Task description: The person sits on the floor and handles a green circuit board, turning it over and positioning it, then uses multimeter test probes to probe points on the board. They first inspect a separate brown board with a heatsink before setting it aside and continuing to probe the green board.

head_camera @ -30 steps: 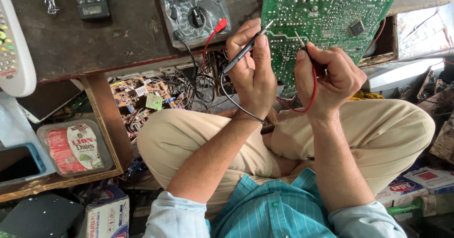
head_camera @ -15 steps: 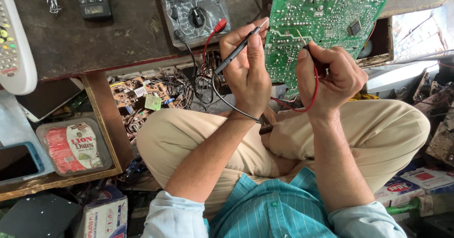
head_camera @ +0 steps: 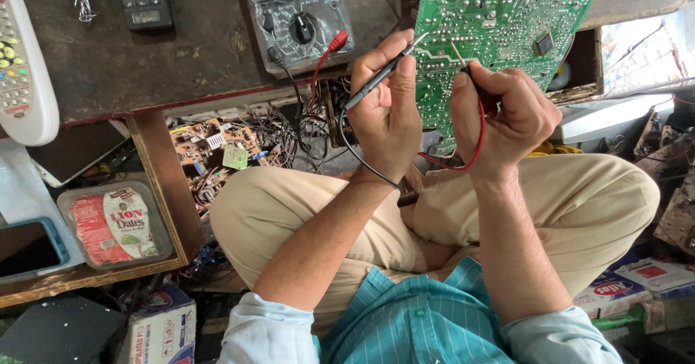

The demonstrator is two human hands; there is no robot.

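A green circuit board leans solder side up against the dark bench edge. My left hand pinches a black test probe whose metal tip touches the board's left edge. My right hand grips a red test probe with its tip on the board's lower middle. A black lead and a red lead run back to a grey multimeter with a round dial, lying on the bench to the left of the board.
On the bench lie a black remote and a white remote. Below it, an open drawer holds scrap boards and wires, beside a plastic tub and a phone. Boxes sit beside my crossed legs.
The view has shifted slightly. My left hand has moved a little left and down with the black probe; the right hand keeps the red probe on the board.
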